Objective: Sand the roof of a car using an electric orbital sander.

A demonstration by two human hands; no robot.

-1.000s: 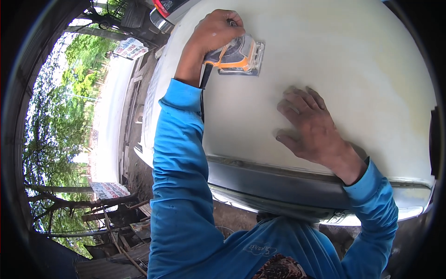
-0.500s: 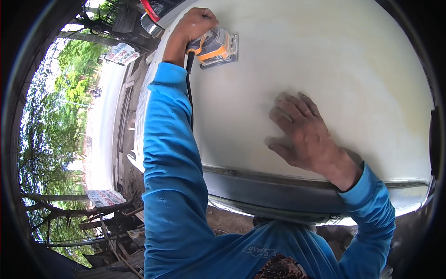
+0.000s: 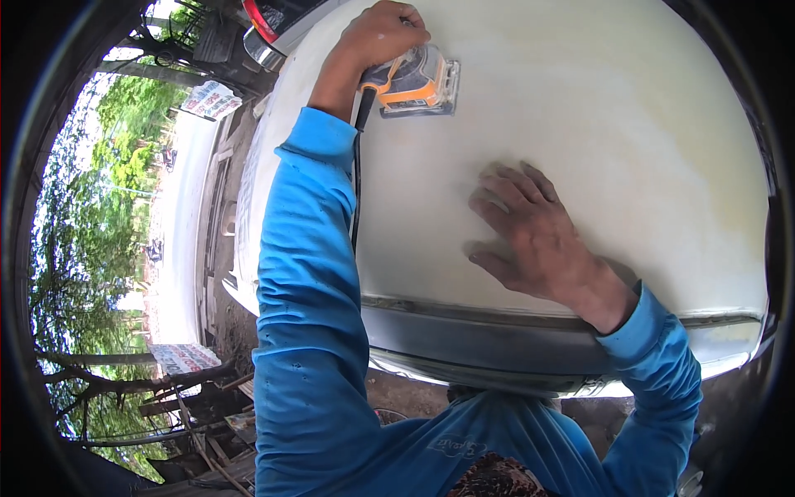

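Note:
My left hand is wrapped round the top of an orange and grey electric sheet sander. The sander's flat pad rests on the broad off-white car body panel, toward its far left part. From the back of the tool a black power cord runs down along my left sleeve. Nearer to me and to the right, my right hand lies on the same panel with its fingers spread, holding nothing. Faint cloudy and yellowish patches show on the panel's surface.
A grey trim strip runs along the panel's near edge, close to my body. Past the far left corner are a red and chrome vehicle part. On the left lie a pale road, trees, hanging signs and scrap wood.
My left hand has slid the sander a little to the right and slightly farther away, turning it a bit. My right hand stays on the panel, shifted slightly left in the picture.

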